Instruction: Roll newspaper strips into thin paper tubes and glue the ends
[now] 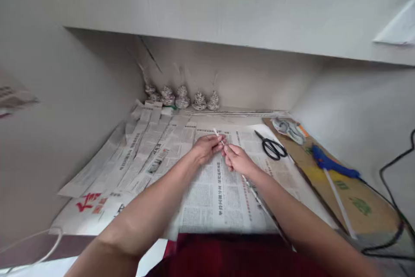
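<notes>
A thin rolled newspaper stick (251, 188) runs slantwise from between my hands down beneath my right forearm. My left hand (207, 147) pinches it close to its upper, pale tip. Just to the right, my right hand (238, 158) has its fingers closed round the same stick, a little lower down. The two hands almost touch, above the middle of the spread newspaper (202, 208). Black-handled scissors (274, 148) lie to the right of my hands, blades pointing away to the left.
Several gourd shapes of coiled paper (182, 97) stand along the back wall, near a bundle of paper sticks (240, 113). Cut newspaper strips (136, 143) overlap at left. At right, a blue glue gun (333, 164) and its cord rest on cardboard (324, 186). A ledge (227, 9) overhangs the back.
</notes>
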`<state>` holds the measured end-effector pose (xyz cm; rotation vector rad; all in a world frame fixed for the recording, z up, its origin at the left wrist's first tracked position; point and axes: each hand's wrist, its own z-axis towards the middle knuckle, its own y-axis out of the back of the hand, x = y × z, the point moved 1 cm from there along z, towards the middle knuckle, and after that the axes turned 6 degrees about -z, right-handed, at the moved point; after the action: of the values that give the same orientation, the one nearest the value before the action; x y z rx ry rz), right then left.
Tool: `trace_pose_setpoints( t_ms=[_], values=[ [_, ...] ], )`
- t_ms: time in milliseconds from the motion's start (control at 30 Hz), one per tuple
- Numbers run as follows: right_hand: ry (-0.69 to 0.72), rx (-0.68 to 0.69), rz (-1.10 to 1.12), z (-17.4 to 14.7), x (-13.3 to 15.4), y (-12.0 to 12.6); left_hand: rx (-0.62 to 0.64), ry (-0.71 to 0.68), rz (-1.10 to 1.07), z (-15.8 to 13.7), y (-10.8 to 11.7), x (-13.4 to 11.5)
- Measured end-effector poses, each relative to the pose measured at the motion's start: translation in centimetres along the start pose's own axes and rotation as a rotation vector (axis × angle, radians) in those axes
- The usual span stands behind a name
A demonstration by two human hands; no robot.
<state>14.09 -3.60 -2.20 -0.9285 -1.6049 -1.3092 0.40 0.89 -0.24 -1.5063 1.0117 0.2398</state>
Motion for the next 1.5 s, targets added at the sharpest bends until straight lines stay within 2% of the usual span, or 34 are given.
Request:
trace_pose_setpoints(
  t_ms=[133, 267, 433, 500, 567, 633, 667, 767, 900, 1033, 1300, 1500],
  values=[
    [0.009, -0.023, -0.032, -0.4, 0.5, -0.1, -0.007, 0.003, 0.011, -0.1, 0.1, 0.3],
    [0.021, -0.095, -0.17, -0.7, 0.6, -0.4, 0.0, 0.022, 0.016, 0.0, 0.4, 0.5],
    [-0.083, -0.127, -0.323, -1.7, 1.3, -0.1, 0.014, 0.016, 0.007, 0.3, 0.7, 0.6],
    [-0.035, -0.239, -0.452, -2.2, 2.1, 0.6, -0.009, 0.004, -0.008, 0.3, 0.6, 0.7],
    [0.079, -0.435, -0.554, -2.4, 3.2, 1.4, -0.009, 0.005, -0.027, 0.2, 0.4, 0.8],
    [0.189, -0.594, -0.575, -2.2, 4.3, 1.8, 0.016, 0.016, -0.04, 0.1, 0.2, 1.0],
    [0.225, -0.631, -0.569, -1.9, 4.8, 1.9, 0.031, 0.018, -0.042, 0.0, 0.1, 1.1],
    [0.261, -0.61, -0.598, -0.6, 5.8, 1.4, 0.057, 0.009, -0.044, -0.2, -0.2, 1.5],
    [0.156, -0.535, -0.581, 0.7, 5.7, 0.7, 0.093, 0.016, -0.012, -0.4, -0.3, 1.7],
    [0.107, -0.568, -0.558, 0.7, 5.4, 0.9, 0.074, 0.043, 0.011, -0.6, -0.4, 1.7],
    [0.23, -0.634, -0.861, 0.5, 5.8, 1.4, 0.02, 0.026, 0.016, -0.5, -0.5, 1.9],
    [0.16, -0.524, -0.581, 0.7, 4.4, 2.1, 0.031, 0.019, -0.031, -0.2, -0.2, 1.9]
  ],
)
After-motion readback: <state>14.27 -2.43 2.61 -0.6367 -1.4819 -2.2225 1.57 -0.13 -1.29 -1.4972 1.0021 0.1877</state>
